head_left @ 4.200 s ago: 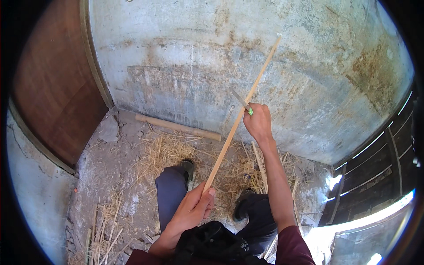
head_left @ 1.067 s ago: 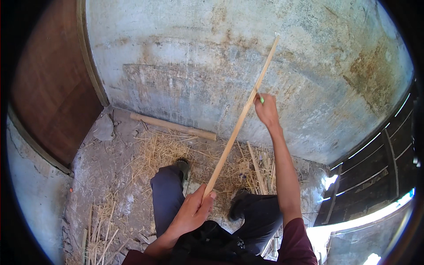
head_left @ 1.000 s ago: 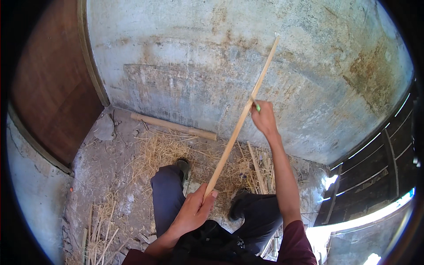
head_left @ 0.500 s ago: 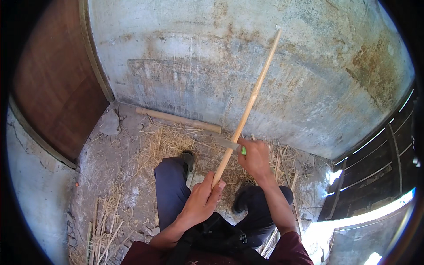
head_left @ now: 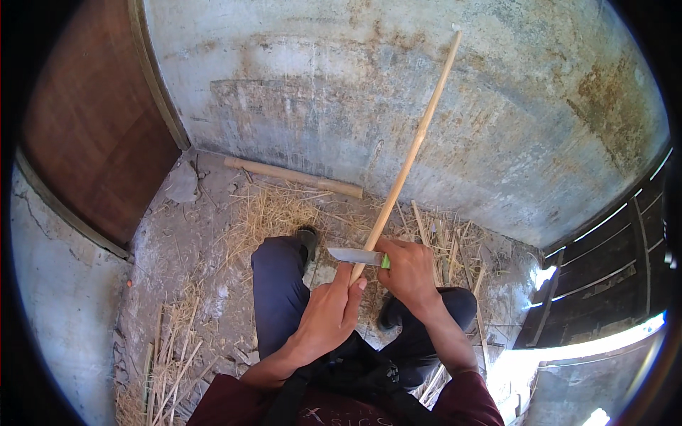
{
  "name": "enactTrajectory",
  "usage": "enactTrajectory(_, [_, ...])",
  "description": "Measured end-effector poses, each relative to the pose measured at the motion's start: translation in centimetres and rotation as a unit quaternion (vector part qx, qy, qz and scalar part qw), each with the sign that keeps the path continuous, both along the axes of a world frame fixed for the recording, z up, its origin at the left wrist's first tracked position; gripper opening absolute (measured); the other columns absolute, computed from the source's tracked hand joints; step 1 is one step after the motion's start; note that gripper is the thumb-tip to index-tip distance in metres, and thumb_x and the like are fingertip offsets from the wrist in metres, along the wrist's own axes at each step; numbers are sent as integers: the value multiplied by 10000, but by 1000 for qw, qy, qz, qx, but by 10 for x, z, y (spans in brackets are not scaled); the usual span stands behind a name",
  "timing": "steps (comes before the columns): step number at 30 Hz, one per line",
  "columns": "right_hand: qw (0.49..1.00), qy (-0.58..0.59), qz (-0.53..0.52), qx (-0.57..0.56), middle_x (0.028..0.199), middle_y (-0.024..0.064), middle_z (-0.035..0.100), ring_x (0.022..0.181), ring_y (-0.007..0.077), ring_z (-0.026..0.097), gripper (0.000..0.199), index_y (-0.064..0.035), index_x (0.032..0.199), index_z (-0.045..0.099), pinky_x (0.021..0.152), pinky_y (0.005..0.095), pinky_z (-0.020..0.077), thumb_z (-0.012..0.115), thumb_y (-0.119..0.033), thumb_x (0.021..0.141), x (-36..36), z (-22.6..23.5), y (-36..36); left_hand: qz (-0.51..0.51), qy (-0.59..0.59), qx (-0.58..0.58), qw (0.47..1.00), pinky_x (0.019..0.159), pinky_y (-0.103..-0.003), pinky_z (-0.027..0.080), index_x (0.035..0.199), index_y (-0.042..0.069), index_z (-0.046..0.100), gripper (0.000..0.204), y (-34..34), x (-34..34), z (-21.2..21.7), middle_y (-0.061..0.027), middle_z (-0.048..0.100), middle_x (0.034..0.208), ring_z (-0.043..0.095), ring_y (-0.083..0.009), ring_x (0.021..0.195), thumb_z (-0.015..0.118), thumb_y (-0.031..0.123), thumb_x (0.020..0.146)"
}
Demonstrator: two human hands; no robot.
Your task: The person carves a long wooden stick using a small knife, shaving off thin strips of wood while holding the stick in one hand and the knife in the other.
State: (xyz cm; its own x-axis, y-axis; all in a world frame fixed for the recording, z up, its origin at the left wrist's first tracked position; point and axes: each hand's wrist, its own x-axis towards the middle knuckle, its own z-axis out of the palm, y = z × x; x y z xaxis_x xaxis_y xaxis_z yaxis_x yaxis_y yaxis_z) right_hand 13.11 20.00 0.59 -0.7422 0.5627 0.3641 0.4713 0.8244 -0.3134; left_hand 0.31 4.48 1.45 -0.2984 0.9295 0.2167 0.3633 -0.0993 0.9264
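Note:
A long pale bamboo pole (head_left: 403,175) slants up and away from me, its far end against the wall. My left hand (head_left: 328,312) is closed round its near end. My right hand (head_left: 410,273) grips a knife with a green handle (head_left: 386,261); most of the handle is hidden in my fingers. The knife's blade (head_left: 353,255) lies across the pole just beyond my left fingers, its tip pointing left. Whether the edge bites into the bamboo I cannot tell.
A stained grey wall (head_left: 298,106) rises ahead. Along its foot lies a thick bamboo piece (head_left: 295,177). Straw-like shavings (head_left: 266,216) and thin strips (head_left: 174,362) litter the floor. A brown door (head_left: 92,128) is at left, dark slatted boards (head_left: 604,284) at right.
My right hand has drawn the knife down the pole toward my left hand. The blade now shows broader. The left hand keeps its hold.

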Motion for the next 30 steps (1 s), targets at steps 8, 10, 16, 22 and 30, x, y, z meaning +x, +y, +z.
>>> enactTrajectory(8, [999, 13, -19, 24, 830, 88, 725, 760, 371, 727, 327, -121, 1046, 713, 695, 524, 542, 788, -116, 728, -1, 5, 5, 51, 120, -19, 991, 524, -567, 452, 1086, 3, 463, 148, -2, 2, 1, -221, 583, 605, 629, -477, 570, 567, 108, 1087])
enactTrajectory(10, [999, 19, -19, 22, 826, 88, 724, 763, 368, 728, 319, -123, 1039, 710, 692, 523, 539, 783, -113, 729, -1, 3, 4, 55, 124, -18, 991, 519, -570, 449, 1092, 4, 467, 151, -1, 2, 2, -217, 584, 606, 627, -473, 564, 572, 113, 1086])
enactTrajectory(16, [999, 27, -22, 25, 817, 99, 724, 766, 370, 731, 299, -119, 1026, 712, 686, 523, 541, 764, -101, 732, 0, 9, 1, 49, 87, -21, 995, 529, -540, 443, 1106, 10, 512, 130, -4, 0, 10, -193, 583, 620, 627, -445, 562, 570, 124, 1086])
enactTrajectory(22, [997, 43, -47, 48, 807, 115, 720, 772, 372, 730, 281, -107, 1011, 722, 694, 514, 550, 755, -90, 733, 9, 11, 19, -9, -89, -16, 996, 548, -306, 364, 1226, 2, 607, 240, -10, -8, 6, -41, 496, 701, 463, -128, 577, 512, 207, 1143])
enactTrajectory(30, [999, 9, -30, 34, 802, 118, 717, 763, 373, 730, 289, -111, 1023, 729, 695, 510, 554, 747, -79, 737, 9, 17, -3, -49, -188, -34, 980, 559, -208, 314, 1415, 40, 615, 379, -16, -10, 4, 60, 445, 796, 363, -20, 620, 477, 295, 1170])
